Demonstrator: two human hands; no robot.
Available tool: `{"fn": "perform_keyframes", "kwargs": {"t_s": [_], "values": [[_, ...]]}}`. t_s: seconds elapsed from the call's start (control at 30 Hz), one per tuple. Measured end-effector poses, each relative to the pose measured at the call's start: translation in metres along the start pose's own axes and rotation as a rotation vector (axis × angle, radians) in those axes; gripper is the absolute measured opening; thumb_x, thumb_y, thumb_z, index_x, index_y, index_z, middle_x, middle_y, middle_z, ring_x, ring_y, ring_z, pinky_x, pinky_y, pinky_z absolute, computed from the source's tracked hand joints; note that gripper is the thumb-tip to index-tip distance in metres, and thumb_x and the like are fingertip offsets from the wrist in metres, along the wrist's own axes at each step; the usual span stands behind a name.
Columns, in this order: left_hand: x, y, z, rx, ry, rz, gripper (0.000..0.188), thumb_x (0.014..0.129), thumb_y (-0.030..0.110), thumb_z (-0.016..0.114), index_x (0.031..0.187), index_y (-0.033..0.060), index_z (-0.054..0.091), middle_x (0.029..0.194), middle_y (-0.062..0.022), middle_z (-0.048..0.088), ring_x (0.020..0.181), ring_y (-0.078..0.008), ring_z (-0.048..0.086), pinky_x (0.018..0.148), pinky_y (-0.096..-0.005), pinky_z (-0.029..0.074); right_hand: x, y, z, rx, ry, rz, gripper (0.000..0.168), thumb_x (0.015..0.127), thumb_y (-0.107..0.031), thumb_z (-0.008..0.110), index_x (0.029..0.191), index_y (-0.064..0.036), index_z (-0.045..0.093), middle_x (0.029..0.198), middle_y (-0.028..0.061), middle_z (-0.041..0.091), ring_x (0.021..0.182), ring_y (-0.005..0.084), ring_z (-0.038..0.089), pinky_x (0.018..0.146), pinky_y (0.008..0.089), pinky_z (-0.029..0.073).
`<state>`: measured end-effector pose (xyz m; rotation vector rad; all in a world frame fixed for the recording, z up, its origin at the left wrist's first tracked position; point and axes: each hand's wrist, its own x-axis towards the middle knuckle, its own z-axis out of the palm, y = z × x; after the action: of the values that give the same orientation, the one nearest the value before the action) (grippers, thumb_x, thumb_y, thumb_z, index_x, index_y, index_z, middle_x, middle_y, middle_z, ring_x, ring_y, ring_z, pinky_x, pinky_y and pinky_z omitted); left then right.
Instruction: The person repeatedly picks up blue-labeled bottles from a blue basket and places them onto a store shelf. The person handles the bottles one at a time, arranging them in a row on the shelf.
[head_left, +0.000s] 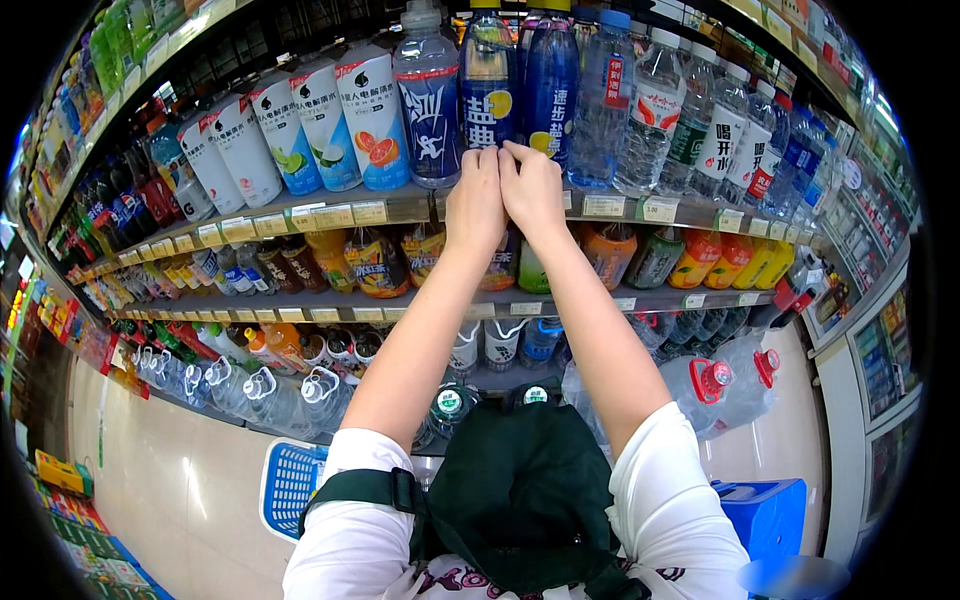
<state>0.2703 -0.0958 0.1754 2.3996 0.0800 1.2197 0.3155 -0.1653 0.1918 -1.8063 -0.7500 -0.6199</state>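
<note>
My left hand and my right hand meet side by side at the front edge of a drinks shelf. Their fingers are curled, and the fingertips are close to the lower part of two blue-labelled drink bottles, one on the left and one on the right. Whether the fingers grip anything is hidden. Left of the hands stands a clear-capped bottle with a dark blue label. To the right is a blue-capped water bottle.
White drink cartons or bottles with fruit pictures line the shelf's left. Tea bottles fill the shelf below. Large water jugs stand near the floor. A blue basket and a blue box flank me. A dark green bag hangs at my chest.
</note>
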Motion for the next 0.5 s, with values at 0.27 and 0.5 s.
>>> {"fn": "perform_keyframes", "kwargs": {"t_s": [0.27,0.5], "values": [[0.018,-0.007,0.019,0.054,-0.087,-0.029,0.038,0.074,0.009,0.050,0.110,0.0002,0.042,0.112,-0.0222,0.045,0.087,-0.0365,0.054,0.070,-0.0407,0.046,0.025,-0.012,0.009,0.163,-0.216,0.236,0.070,0.084,-0.046,0.031,0.120,0.014,0.033,0.110,0.0363,0.043,0.107,0.0415,0.043,0.092,0.0374,0.034],[0.043,-0.018,0.033,0.160,-0.166,-0.049,0.038,0.074,0.009,0.050,0.110,0.0005,0.043,0.112,-0.0219,0.046,0.087,-0.0359,0.055,0.070,-0.0403,0.047,0.052,-0.004,0.031,-0.015,-0.185,0.174,0.062,0.083,-0.038,0.038,0.112,0.016,0.036,0.106,0.0357,0.045,0.099,0.0433,0.048,0.087,0.0404,0.038]]}}
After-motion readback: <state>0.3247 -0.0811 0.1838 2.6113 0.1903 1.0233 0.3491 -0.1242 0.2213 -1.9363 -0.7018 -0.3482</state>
